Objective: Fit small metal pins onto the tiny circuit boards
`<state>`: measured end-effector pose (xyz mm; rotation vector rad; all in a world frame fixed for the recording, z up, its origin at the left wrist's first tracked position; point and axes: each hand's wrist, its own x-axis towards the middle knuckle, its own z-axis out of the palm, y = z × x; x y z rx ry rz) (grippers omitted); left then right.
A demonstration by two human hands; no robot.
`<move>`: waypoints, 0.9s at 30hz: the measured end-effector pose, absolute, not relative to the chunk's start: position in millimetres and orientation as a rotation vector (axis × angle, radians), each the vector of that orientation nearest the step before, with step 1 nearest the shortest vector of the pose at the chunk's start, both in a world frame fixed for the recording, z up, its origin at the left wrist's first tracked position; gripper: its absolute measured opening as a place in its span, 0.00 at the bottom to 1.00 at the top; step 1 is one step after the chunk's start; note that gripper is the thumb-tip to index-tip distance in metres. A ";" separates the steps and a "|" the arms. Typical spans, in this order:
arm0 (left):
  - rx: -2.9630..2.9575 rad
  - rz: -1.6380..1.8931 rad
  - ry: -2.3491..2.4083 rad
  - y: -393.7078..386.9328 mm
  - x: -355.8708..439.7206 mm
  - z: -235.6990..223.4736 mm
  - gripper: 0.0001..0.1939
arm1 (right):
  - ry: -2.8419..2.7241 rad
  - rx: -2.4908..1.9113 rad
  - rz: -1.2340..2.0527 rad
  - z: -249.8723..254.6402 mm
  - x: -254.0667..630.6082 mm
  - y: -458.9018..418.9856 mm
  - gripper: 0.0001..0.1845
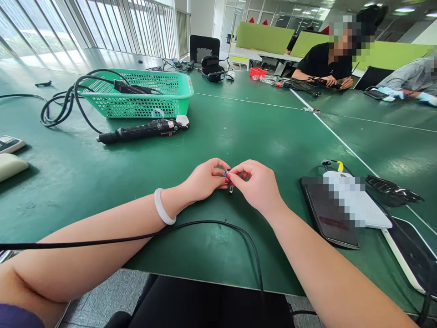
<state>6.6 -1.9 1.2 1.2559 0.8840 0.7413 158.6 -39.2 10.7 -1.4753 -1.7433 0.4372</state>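
My left hand [208, 180], with a white bangle on its wrist, and my right hand [256, 184] meet above the green table. Between the fingertips of both hands is a small silvery metal part [226, 172], mostly covered by the fingers. Both hands are closed in a pinch on it. Just under the right fingertips shows a small pale rectangular piece [231, 189]; whether it belongs to the same part, I cannot tell. A black cable [205, 222] runs across my left forearm and down over the table's front edge.
Beyond my hands lie a black electric screwdriver [143, 131] and a green basket [143, 107] with coiled cable. Right are a black phone [327, 214], a white flat device [372, 209] and a dark plastic item [394, 187]. Two people sit across the green table [239, 132].
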 end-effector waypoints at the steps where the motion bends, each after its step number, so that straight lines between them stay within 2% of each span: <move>1: 1.279 0.746 0.876 -1.8 6.5 0.5 0.09 | -1.743 -1.491 0.440 10.7 157.6 -39.6 0.06; 7: 1.295 0.735 0.876 -1.3 6.6 -0.5 0.13 | -1.751 -1.526 0.496 11.1 159.9 -39.0 0.06; 13: 1.181 0.737 0.853 -0.5 5.8 1.0 0.11 | -1.665 -1.528 0.510 12.6 171.5 -36.7 0.06; 19: 1.013 0.805 0.935 3.8 3.3 3.0 0.10 | -1.944 -1.730 0.588 0.2 183.9 -29.4 0.06; 27: 1.077 0.700 0.932 3.1 3.4 2.6 0.11 | -2.004 -1.652 0.493 -2.3 180.6 -24.1 0.09</move>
